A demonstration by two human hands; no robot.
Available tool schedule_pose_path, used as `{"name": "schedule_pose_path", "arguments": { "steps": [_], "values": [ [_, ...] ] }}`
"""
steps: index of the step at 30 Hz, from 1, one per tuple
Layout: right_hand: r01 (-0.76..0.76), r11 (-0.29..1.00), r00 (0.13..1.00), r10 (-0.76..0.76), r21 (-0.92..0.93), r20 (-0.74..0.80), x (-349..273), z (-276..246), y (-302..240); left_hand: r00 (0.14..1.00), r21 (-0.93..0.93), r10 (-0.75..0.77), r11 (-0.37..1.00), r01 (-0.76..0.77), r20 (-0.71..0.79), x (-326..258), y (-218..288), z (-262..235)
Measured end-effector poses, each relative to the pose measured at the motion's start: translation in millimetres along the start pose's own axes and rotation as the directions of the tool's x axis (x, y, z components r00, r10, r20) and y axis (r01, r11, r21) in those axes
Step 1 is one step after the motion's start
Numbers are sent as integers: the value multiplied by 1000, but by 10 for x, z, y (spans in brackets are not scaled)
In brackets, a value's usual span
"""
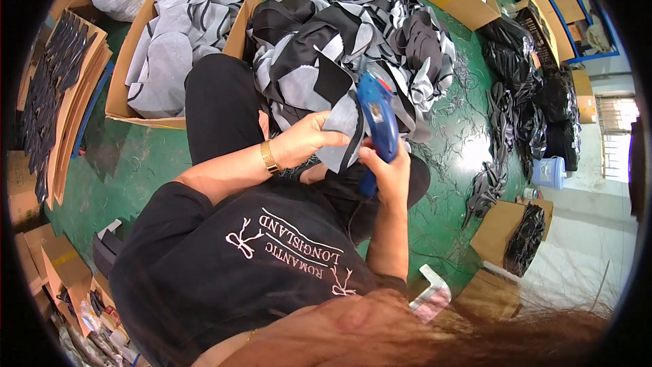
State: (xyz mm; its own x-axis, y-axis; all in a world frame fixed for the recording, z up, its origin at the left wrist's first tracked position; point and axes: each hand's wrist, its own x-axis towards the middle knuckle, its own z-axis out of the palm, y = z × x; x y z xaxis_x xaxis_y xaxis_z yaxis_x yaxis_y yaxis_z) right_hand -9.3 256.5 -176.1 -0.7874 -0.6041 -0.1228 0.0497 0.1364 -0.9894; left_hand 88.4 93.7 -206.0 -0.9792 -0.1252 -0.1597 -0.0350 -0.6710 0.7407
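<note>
My left hand [302,141] pinches a piece of fabric [343,126], pale grey on one side and black on the other, by its near edge. The fabric hangs up and away from my fingers, in front of a large heap of similar cloth [360,34]. In my right hand [389,166] is a blue handheld electric cutter [382,119] with a red part near its top. My fingers wrap round its body. The cutter's head lies right beside the fabric's right edge; whether its blade touches the cloth I cannot tell.
A cardboard box [178,122] full of grey cloth stands at the far left of the heap. Thin dark trimmings [445,211] litter the green floor. Black plastic bags [519,61], a pale blue bucket [549,172] and more boxes line the right. Stacked cardboard [75,112] stands left.
</note>
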Motion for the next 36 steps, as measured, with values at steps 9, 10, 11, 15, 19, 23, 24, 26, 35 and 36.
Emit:
{"name": "schedule_pose_path", "arguments": {
  "steps": [9,10,11,15,19,23,24,26,35,36],
  "values": [
    [-133,988,991,131,82,30,30,92,132,988,-144,-59,989,39,-142,7,3,-224],
    [-115,992,993,115,59,-3,-14,26,150,988,-145,-59,989,38,-145,23,14,-238],
    [-141,985,990,138,96,30,-64,-23,114,984,-112,-34,994,15,-173,27,35,-262],
    [-219,975,965,211,39,153,-316,-224,69,972,-33,64,997,-73,-224,58,95,-289],
    [-274,960,945,281,-61,169,-435,-274,107,964,21,123,992,-121,-237,68,102,-282],
    [-293,953,937,303,-83,172,-466,-324,182,958,75,152,988,-137,-244,64,114,-227],
    [-293,953,937,303,-81,172,-466,-331,184,958,76,151,988,-136,-244,65,113,-224],
    [-290,954,938,299,-79,177,-461,-332,195,948,178,170,976,-125,-269,67,106,-230],
    [-314,949,930,308,-2,202,-430,-355,159,972,358,124,932,-46,-198,-26,168,-223],
    [-315,949,930,308,-1,201,-425,-370,152,973,359,123,932,-45,-197,-33,187,-213]
  ]
}}
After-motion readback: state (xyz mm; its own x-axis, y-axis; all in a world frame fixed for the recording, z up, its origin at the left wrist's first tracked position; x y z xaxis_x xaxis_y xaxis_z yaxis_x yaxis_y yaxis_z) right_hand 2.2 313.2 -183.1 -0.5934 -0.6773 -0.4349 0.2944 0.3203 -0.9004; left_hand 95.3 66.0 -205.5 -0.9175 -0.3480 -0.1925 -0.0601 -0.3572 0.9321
